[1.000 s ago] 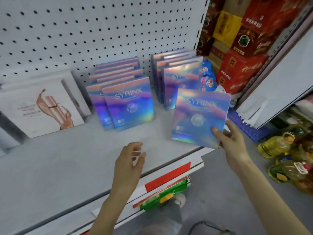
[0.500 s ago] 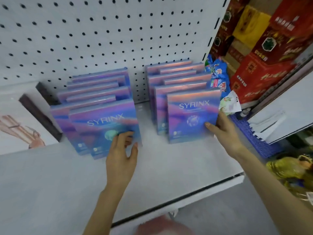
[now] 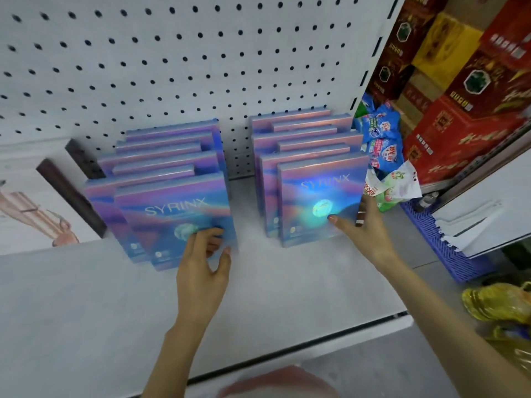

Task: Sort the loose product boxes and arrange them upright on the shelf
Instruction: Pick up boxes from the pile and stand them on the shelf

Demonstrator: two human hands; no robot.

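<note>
Head view: two rows of SYRINX boxes stand upright on the shelf (image 3: 287, 297), backed against the pegboard (image 3: 172, 67).
Left hand (image 3: 201, 271): fingers bent on the face of the left front box (image 3: 172, 216), thumb at its lower right corner, holding it.
Right hand (image 3: 365, 228): thumb on the face of the right front box (image 3: 316, 196), fingers behind its right edge, gripping it.
Shelf's right end: snack packets (image 3: 382, 139), just beside the right front box.
Shelf's left end: white box (image 3: 34, 202).
</note>
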